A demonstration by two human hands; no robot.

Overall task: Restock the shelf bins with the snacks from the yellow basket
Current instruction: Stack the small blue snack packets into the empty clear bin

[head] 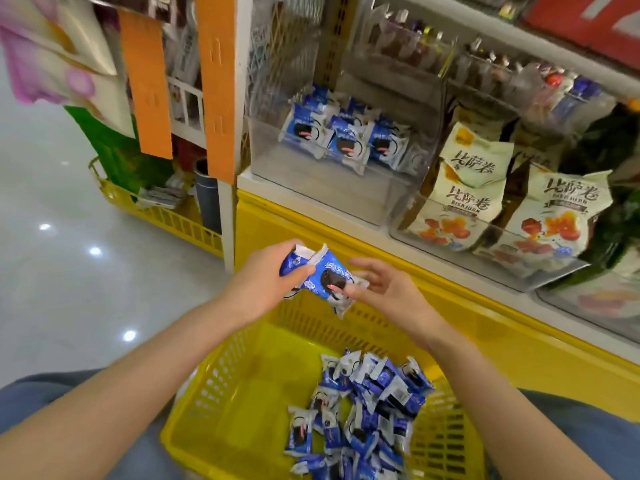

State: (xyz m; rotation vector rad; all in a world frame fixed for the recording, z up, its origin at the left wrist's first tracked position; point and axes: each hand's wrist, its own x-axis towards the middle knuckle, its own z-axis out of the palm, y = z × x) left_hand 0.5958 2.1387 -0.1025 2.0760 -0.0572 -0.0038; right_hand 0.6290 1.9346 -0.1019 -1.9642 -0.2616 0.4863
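Restocking, as I read it on my feed, is under way but far from finished. Leftmost, above the far rim of the yellow slotted plastic basket (214, 375), the left hand (270, 275) has its fingers curled round blue-and-white foil snack packets (327, 282) printed with a dark sandwich biscuit. I make it two, though I cannot be sure. They hang in the air over the basket, not in any bin. Beyond the basket, up on the shelf, the clear plastic shelf bin (311, 195) holds a handful of matching packets toward its back, so I judge only a small share delivered. Inside the basket, toward its right side, a heap of the same packets (363, 410) waits, far more than the bin holds. Above that heap the right hand (384, 292) is spread, fingers loose and straight, one fingertip touching the held packet's lower edge without grasping it. Further right, beyond the basket, cream printed snack bags (478, 188) fill the neighbouring bins.
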